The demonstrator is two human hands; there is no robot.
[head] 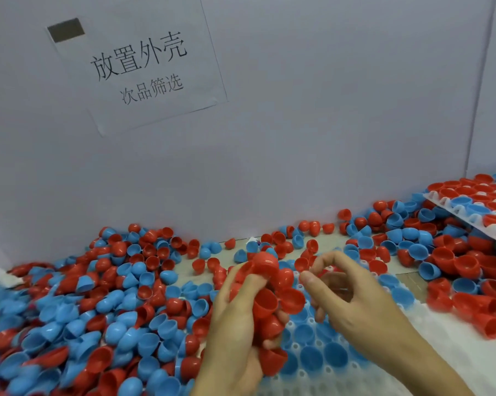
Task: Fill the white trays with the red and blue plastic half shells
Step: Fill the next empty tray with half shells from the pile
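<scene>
My left hand (235, 318) grips a bunch of several red half shells (269, 298) at the middle bottom of the head view. Just to its right, my right hand (352, 295) has its fingers curled and pinches a single red half shell (328, 272) between thumb and fingers. Under both hands lies a white tray (429, 341) with blue half shells (309, 355) seated in several of its sockets. Loose red and blue half shells (104, 307) cover the table on the left.
A second white tray (469, 224), filled mostly with red shells, lies tilted on the pile at the far right. More loose shells (441, 252) are heaped below it. A white wall with a printed paper sign (138, 64) closes the back.
</scene>
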